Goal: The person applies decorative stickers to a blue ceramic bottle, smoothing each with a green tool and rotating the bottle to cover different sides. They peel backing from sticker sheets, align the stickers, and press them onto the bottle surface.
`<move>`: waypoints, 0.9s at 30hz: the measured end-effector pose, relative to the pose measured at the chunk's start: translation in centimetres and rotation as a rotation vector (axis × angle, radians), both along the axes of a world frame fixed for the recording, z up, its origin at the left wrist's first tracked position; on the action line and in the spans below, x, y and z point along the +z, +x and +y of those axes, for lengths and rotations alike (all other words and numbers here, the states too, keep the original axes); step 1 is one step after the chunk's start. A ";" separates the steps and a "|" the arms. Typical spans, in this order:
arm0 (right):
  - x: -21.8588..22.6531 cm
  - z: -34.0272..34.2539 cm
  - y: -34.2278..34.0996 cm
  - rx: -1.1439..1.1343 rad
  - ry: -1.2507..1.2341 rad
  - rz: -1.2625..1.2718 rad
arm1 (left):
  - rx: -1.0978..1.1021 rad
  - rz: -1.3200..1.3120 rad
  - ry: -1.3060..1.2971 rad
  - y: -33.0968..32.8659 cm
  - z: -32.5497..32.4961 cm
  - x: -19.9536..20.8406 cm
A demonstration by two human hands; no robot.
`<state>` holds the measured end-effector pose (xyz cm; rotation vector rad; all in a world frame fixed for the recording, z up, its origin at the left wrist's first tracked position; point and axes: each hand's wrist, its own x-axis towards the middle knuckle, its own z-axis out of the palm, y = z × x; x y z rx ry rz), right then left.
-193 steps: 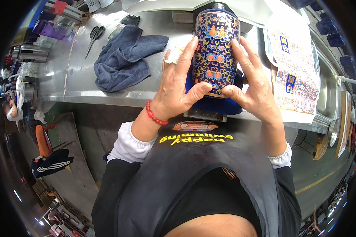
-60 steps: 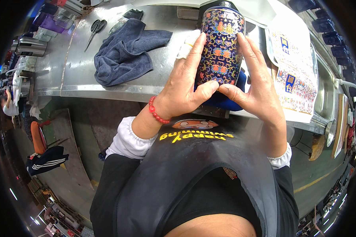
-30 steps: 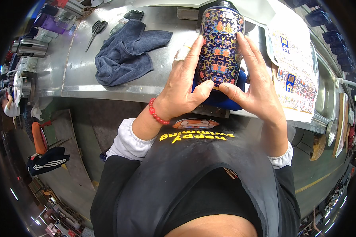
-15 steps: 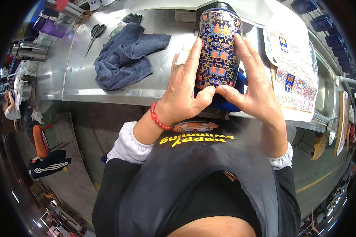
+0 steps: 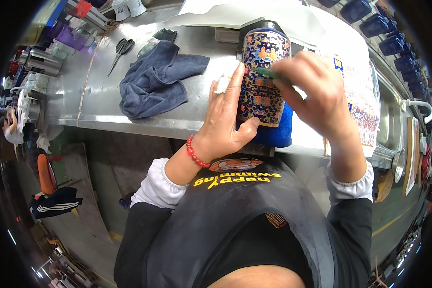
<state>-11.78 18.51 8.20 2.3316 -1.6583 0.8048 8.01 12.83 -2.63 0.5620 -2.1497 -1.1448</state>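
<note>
A dark blue bottle (image 5: 264, 62) with a colourful floral pattern lies on a blue cloth pad (image 5: 281, 129) at the counter's front edge. My left hand (image 5: 223, 113) rests along its left side, fingers stretched out and thumb by its near end. Something white (image 5: 222, 84) shows at my left fingers; whether it is a wrap or a wad, I cannot make out. Over the bottle's right side, my right hand (image 5: 317, 86) is closed on a small green tool (image 5: 264, 72), blurred, its tip at the patterned surface.
A dark grey-blue cloth (image 5: 153, 84) and black-handled scissors (image 5: 122, 50) lie to the left on the metal counter (image 5: 101, 86). Printed pattern sheets (image 5: 362, 115) lie at right, beside a sink (image 5: 389, 110). Dark blue vessels (image 5: 391, 43) line the far right.
My right hand has left the bottle's right side and now holds a green tool above it. My left hand stays on the bottle. The whole view has shifted slightly.
</note>
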 end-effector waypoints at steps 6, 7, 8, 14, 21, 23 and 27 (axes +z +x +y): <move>-2.0 2.6 -0.3 0.338 0.208 -0.260 | -0.023 0.106 0.080 1.8 0.9 -0.8; -2.3 2.5 -0.3 0.201 0.245 -0.454 | 0.000 0.083 0.011 2.1 1.2 -0.9; -2.4 2.4 -0.4 -0.022 0.221 -0.565 | 0.021 0.064 -0.066 2.3 1.4 -0.9; -1.8 3.0 0.7 0.367 0.084 -0.266 | 0.164 -0.040 -0.411 1.5 2.6 -0.7; -2.9 1.4 -1.8 -0.031 0.052 -0.372 | 0.209 -0.128 -0.446 0.8 2.4 0.1; -3.1 0.7 -1.9 0.269 0.159 -0.438 | 0.214 -0.159 -0.432 0.4 2.1 0.4; -2.8 -0.2 -1.9 -0.375 0.069 -0.629 | 0.214 -0.216 -0.458 -0.3 1.8 1.1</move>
